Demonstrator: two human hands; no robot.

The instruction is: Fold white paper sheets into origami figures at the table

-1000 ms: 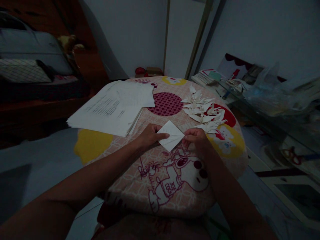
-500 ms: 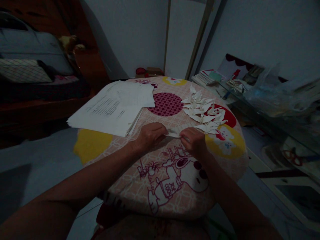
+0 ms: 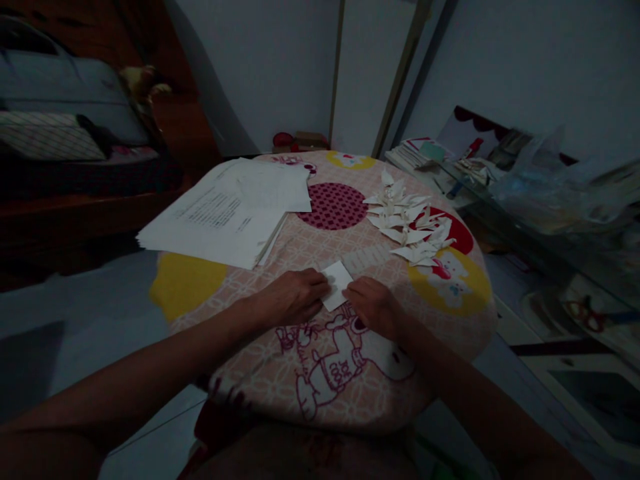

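Observation:
A small folded white paper (image 3: 337, 284) lies flat on the round table's patterned pink cloth (image 3: 350, 373). My left hand (image 3: 295, 298) rests on its left edge with the fingers curled down onto it. My right hand (image 3: 373, 305) presses its right lower edge, fingers bent and together. Behind them, a cluster of several folded white paper shapes (image 3: 407, 225) lies on the right side of the table.
A stack of printed sheets (image 3: 230, 210) covers the table's back left. To the right, a low glass shelf (image 3: 525, 220) holds books, plastic bags and clutter. A dark wooden bed with bedding (image 3: 65, 127) stands at the left, with pale floor around.
The paper was held up as a wide diamond between both hands, then folded smaller. Now it lies pressed flat on the cloth, nearer to me, with both hands lowered onto it.

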